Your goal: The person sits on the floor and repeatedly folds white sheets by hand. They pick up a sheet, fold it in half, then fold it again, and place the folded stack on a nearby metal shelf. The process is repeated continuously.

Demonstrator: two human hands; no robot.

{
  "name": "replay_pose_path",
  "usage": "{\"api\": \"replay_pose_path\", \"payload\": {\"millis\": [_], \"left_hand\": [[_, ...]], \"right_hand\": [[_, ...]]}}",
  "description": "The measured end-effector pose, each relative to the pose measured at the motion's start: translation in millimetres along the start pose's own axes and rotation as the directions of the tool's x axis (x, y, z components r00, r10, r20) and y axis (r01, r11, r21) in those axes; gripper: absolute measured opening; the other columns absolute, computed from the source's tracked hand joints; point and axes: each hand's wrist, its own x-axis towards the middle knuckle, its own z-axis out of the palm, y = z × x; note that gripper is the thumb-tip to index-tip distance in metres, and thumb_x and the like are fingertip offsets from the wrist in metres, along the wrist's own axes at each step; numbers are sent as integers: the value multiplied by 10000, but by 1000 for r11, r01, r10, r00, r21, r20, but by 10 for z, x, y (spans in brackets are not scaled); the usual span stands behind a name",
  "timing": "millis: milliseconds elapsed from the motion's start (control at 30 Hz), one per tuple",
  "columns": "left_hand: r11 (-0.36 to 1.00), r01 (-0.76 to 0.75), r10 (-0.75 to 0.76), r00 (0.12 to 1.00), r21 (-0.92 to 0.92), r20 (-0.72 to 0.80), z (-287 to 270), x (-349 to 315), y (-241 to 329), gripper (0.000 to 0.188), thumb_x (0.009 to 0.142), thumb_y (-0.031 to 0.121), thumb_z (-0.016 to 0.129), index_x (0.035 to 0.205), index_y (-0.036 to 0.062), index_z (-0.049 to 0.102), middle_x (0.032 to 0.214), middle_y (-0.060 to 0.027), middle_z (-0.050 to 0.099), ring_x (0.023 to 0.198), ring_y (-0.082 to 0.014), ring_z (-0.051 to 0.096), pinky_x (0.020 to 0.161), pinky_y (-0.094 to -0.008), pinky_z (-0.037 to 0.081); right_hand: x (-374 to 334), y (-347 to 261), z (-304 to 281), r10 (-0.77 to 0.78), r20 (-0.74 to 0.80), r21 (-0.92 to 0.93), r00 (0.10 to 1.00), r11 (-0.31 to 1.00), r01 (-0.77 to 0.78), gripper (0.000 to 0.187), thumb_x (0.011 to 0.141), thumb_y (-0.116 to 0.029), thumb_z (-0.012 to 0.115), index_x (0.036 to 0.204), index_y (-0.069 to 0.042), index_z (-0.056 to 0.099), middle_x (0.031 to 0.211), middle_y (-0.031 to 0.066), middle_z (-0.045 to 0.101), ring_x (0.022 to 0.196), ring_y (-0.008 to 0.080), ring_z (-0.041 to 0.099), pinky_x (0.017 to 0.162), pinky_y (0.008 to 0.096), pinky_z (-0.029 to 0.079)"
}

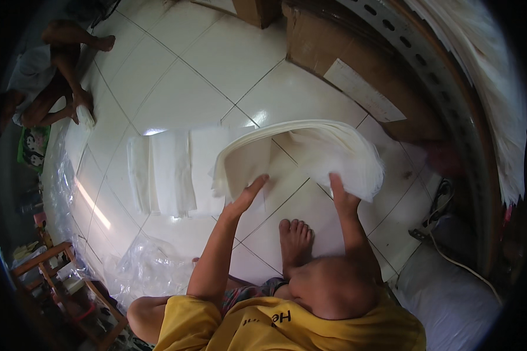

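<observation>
Between my two hands a thick stack of thin white sheets (298, 130) bends into an arch above the tiled floor. My left hand (250, 193) grips its left end, the thumb on the inner side and the fingers hidden behind the sheets. At the right end my right hand (342, 192) holds it the same way, thumb inside. Loose sheet edges fan out near both hands. To the left, flat piles of white sheets (173, 172) lie overlapping on the floor, partly behind the stack's left end. Whether the sheets are paper or cloth I cannot tell.
Crumpled clear plastic (149, 269) lies left of my legs. Another person (58, 82) sits at the far left, hands on a white bundle (85, 117). Cardboard boxes (339, 52) and a metal rack (433, 70) stand at the right, a cable (457, 260) and grey sack (445, 304) below.
</observation>
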Motion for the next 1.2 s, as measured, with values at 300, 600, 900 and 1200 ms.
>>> {"api": "replay_pose_path", "payload": {"millis": [300,600,900,1200], "left_hand": [[1000,23,-20,979,11,-201,45,139,223,289,912,152,644,1122,-45,621,1023,-150,674,931,-257,622,848,-363,484],[987,148,-154,985,-69,-83,-353,632,286,317,931,254,647,1101,-13,648,1003,-74,655,925,-163,578,832,-318,473],[899,286,-370,902,332,224,-333,695,-396,465,850,252,651,1197,-54,603,1037,-198,690,984,-245,660,875,-354,511],[928,70,-159,963,367,218,29,488,192,270,891,164,584,1091,-19,597,884,-283,656,821,-466,631,743,-477,511]], "right_hand": [[144,-115,-253,-4,100,52,995,999,-1,483,837,-23,680,1278,70,504,1208,165,593,1100,264,578,977,371,441],[713,-84,-466,245,13,140,969,960,-245,500,837,-130,707,1261,62,525,1176,148,608,1038,243,601,922,355,473],[796,536,-684,754,402,121,519,518,-847,611,851,-288,700,1322,29,474,1136,143,613,1021,251,622,867,378,518],[759,674,-738,774,416,129,478,470,-873,622,850,-317,711,1314,31,486,1146,157,617,1016,249,630,859,382,530]]}}
